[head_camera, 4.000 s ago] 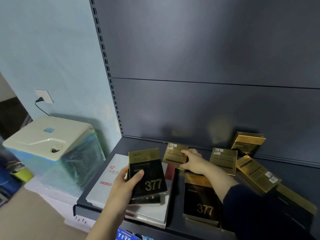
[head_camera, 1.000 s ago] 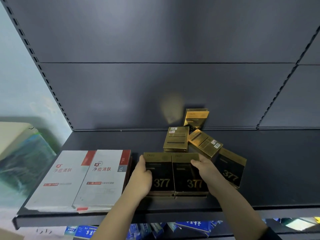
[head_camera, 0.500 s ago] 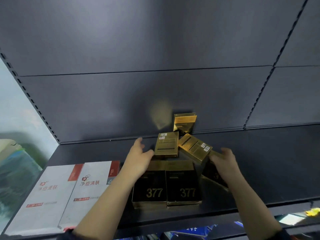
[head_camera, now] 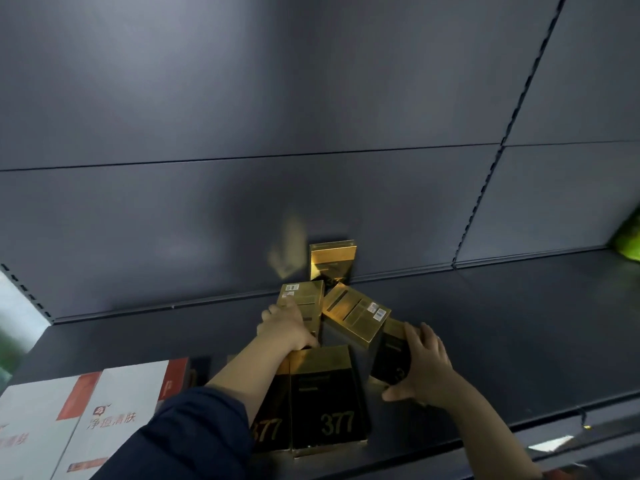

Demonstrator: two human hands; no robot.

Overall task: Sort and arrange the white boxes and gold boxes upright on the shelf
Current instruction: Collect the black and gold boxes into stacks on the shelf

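Two gold-and-black boxes marked 377 (head_camera: 325, 403) lie flat side by side at the shelf's front edge. My left hand (head_camera: 287, 329) rests on a gold box (head_camera: 304, 301) lying behind them, fingers curled over it. My right hand (head_camera: 424, 367) grips a tilted black-and-gold box (head_camera: 391, 355) at its right side. Between the hands a gold box (head_camera: 355, 313) lies at an angle. One gold box (head_camera: 332, 261) stands upright against the back panel. Two white boxes with red stripes (head_camera: 104, 420) lie flat at the lower left.
The dark shelf (head_camera: 519, 327) stretches bare to the right, with a green object (head_camera: 628, 240) at its far right end. The grey back panel (head_camera: 242, 116) rises behind. A slotted upright (head_camera: 498, 150) splits the panel on the right.
My left hand has come down onto the flat gold box behind the 377 pair. My right hand has closed around the tilted black-and-gold box. The camera has moved closer and rightward.
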